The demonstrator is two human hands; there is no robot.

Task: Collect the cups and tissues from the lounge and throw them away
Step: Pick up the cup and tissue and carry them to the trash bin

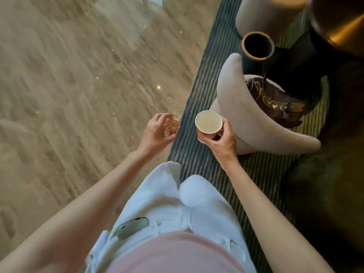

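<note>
A white paper cup (208, 122) stands upright in my right hand (219, 139), whose fingers wrap its lower wall; the inside looks empty. My left hand (157, 129) is closed around a crumpled whitish-pink tissue (171, 125) that shows between the fingers. Both hands are held in front of my body, the left over the marble floor, the right over the striped carpet beside a chair.
A beige curved armchair (244, 115) with a brown bag (275, 100) on its seat stands right of my right hand. Behind it is a dark round bin (257, 46) with a gold rim and open top, another beige seat (266, 14), and a dark table (338, 26). Marble floor (78, 75) spreads left.
</note>
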